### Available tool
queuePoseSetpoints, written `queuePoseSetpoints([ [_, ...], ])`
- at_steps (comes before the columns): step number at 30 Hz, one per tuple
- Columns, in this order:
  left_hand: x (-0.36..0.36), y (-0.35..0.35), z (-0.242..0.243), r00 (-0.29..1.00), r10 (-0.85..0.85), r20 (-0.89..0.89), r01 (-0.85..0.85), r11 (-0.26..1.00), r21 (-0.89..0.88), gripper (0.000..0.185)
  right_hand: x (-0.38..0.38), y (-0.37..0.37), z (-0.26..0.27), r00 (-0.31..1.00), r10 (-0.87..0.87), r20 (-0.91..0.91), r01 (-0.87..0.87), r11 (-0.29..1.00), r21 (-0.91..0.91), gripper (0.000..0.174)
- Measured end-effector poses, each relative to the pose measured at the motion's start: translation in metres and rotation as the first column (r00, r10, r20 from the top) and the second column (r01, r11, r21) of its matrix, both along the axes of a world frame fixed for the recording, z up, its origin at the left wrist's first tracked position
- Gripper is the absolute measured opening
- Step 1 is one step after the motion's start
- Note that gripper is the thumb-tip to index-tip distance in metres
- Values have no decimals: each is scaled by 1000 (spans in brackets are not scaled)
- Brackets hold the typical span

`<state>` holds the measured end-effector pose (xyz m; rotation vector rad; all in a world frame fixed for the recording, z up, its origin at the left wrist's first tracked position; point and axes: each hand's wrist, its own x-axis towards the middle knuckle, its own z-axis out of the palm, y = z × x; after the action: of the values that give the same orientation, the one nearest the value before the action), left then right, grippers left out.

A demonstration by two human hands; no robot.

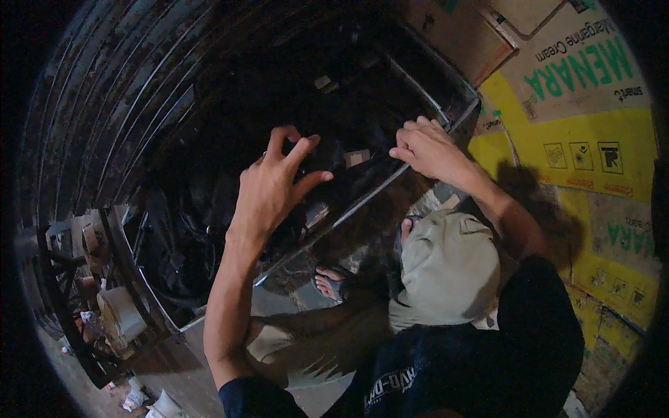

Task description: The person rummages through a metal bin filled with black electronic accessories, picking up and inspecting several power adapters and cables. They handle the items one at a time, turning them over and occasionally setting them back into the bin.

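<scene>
My left hand (282,172) hovers above a dark, metal-edged frame or bin, its thumb and fingers bent and apart, with nothing seen between them. Black cloth or bag-like material (183,224) lies inside the frame below it. My right hand (426,146) is at the frame's near right edge, fingers curled down; whether it grips the thin metal edge (371,188) is unclear. Between the hands, deeper in the dark, sits a small light-brown piece (357,158). Another small pale piece (324,82) lies farther back. Much of the inside is too dark to make out.
Flattened printed cardboard (580,151) covers the wall at right. Dark ribbed panels (104,104) rise at left. A dark rack (68,303) at lower left stands by a pale round container (123,313). My knee (449,266) and sandaled foot (329,282) are close to the frame.
</scene>
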<state>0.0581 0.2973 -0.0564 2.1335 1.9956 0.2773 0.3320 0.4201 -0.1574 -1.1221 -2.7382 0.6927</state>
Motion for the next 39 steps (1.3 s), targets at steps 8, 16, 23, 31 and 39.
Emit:
queuePoseSetpoints([
  [8, -1, 0, -3, 1000, -18, 11, 18, 999, 40, 54, 1, 3, -4, 990, 2, -144, -8, 999, -42, 24],
  [16, 0, -1, -1, 1000, -12, 17, 12, 1000, 23, 53, -2, 9, -2, 977, 153, -146, -112, 961, 253, 21],
  [23, -2, -4, -6, 996, -72, -50, 77, 991, 105, 51, 5, 5, 40, 980, 133, -146, -138, 990, -28, 21],
  [31, -15, -8, -7, 987, -80, -139, 108, 973, 205, 56, 18, 10, 43, 943, -236, -234, 6, 716, -698, 36],
  [39, 6, 1, -27, 976, -171, -137, 201, 947, 250, 70, 33, -4, 14, 898, -265, -351, 14, 815, -579, 31],
])
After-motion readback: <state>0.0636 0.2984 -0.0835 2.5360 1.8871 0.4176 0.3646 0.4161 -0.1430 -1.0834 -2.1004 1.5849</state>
